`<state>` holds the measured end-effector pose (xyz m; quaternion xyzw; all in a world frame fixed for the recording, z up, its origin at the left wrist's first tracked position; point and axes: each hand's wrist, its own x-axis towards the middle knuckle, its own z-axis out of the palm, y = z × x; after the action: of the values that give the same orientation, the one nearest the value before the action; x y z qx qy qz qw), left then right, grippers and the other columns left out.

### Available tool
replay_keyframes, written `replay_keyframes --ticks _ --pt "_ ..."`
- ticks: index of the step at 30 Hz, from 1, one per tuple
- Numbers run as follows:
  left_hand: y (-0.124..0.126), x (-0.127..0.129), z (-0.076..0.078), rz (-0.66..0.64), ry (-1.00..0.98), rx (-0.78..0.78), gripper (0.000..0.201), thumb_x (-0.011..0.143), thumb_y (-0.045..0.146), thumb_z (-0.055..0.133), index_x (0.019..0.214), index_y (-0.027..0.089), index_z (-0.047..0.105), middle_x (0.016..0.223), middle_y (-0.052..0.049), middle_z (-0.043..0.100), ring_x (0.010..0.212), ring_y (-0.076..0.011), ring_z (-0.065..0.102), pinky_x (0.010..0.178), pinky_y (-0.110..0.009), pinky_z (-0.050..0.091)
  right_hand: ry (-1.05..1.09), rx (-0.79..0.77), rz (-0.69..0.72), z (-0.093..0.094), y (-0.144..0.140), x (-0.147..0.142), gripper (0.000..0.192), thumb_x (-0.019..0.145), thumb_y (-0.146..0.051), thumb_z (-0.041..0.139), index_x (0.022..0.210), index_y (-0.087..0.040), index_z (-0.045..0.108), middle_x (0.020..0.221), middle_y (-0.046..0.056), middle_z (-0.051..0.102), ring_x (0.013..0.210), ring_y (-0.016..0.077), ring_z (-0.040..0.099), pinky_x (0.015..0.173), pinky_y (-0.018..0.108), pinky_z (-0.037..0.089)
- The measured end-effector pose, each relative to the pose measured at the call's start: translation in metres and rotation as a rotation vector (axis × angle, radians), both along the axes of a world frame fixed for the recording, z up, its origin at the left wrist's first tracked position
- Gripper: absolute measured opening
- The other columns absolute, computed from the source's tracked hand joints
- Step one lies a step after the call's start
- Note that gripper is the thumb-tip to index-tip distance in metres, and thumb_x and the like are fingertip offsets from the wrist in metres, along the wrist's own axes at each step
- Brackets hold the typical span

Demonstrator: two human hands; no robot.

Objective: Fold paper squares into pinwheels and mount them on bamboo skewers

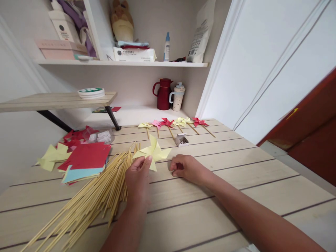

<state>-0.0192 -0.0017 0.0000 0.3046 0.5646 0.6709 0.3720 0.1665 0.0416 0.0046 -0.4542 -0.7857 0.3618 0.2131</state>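
Note:
A pale yellow paper pinwheel [154, 151] is held upright between the thumb and fingers of my left hand [138, 175], above the table. To its right, my right hand [187, 168] is closed in a pinch close to the tabletop. A tiny thing shows at its fingertips, too small to name. Behind the right hand stands a small open box [182, 140] with little metallic pieces in it. Thin wooden sticks [105, 185] lie in a loose bundle beside and beneath my left hand.
Several finished pinwheels on sticks [168, 122] lie along the table's back edge. At left are red paper sheets [88, 155], a yellow paper pinwheel shape [54, 155] and a clear container [105, 136]. A raised wooden stand [52, 99], red jug [164, 94] and cup [178, 97] are behind.

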Motion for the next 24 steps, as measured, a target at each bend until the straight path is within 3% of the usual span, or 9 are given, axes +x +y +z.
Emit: replay_keyframes --ticks 18,21,24 --pt "0.0009 -0.0007 -0.0024 -0.027 -0.009 -0.014 0.027 0.067 0.039 0.078 0.082 0.017 0.076 0.075 -0.001 0.070 0.077 -0.0162 0.059 0.070 -0.024 0.044 0.006 0.055 0.045 -0.0045 0.0019 0.0006 0.013 0.071 -0.008 0.063 0.070 -0.020 0.069 0.076 -0.001 0.066 0.066 0.0125 0.058 0.062 0.023 0.042" --pt "0.0011 -0.0009 -0.0027 -0.025 -0.011 -0.009 0.027 0.067 0.039 0.078 0.082 0.017 0.076 0.075 -0.001 0.070 0.076 -0.0158 0.059 0.070 -0.024 0.044 0.116 -0.034 0.038 -0.0030 0.0018 0.0004 0.012 0.071 -0.010 0.062 0.068 -0.020 0.069 0.073 -0.001 0.066 0.065 0.0128 0.056 0.062 0.024 0.040" --pt "0.0008 -0.0017 -0.0023 -0.031 0.008 -0.012 0.027 0.067 0.040 0.078 0.079 0.016 0.075 0.071 0.001 0.067 0.072 -0.0151 0.057 0.066 -0.023 0.042 0.296 -0.200 0.006 0.0026 0.0009 -0.0003 0.004 0.074 -0.019 0.067 0.070 -0.019 0.069 0.063 -0.003 0.058 0.056 0.0106 0.045 0.054 0.024 0.033"
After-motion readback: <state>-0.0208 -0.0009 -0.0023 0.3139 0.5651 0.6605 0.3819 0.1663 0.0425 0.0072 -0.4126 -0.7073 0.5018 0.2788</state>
